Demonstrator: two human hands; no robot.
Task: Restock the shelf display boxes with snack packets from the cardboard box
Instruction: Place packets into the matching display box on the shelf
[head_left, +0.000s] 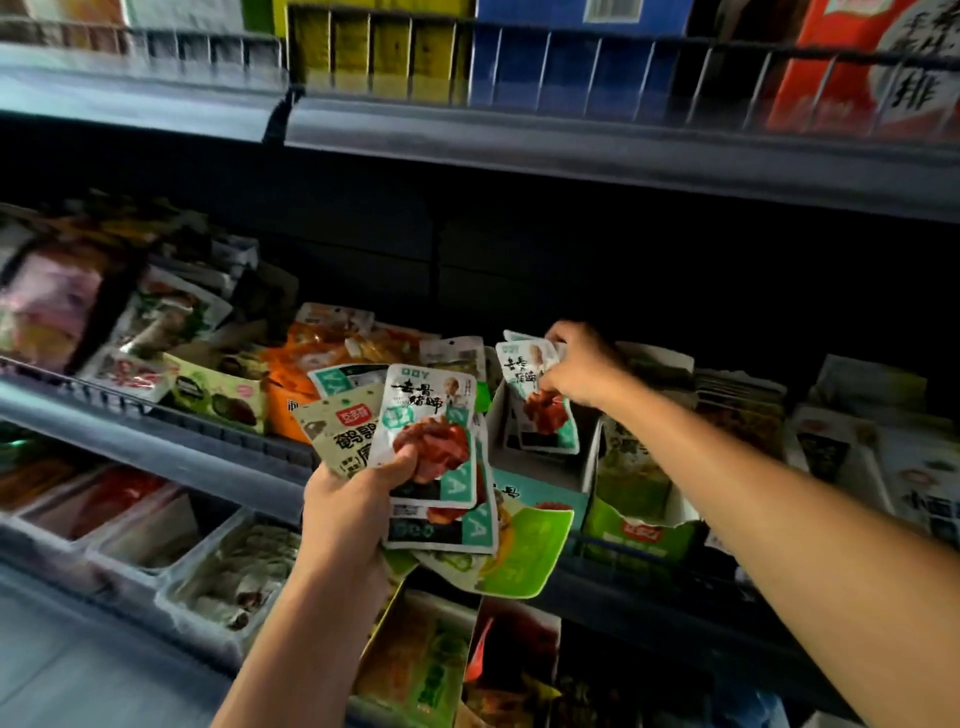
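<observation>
My left hand grips a fanned stack of snack packets, white and teal with red meat pictured, in front of the middle shelf. Behind the top packet sits a beige one. My right hand reaches forward and pinches one white-and-teal packet, holding it upright in an open white display box on the shelf. More of the same packets stand in that box. The cardboard box is out of view.
Orange packets and other snack boxes lie to the left on the same shelf. A green display box stands right of the white one. The shelf above carries yellow, blue and red cartons. Trays of packets fill the lower shelf.
</observation>
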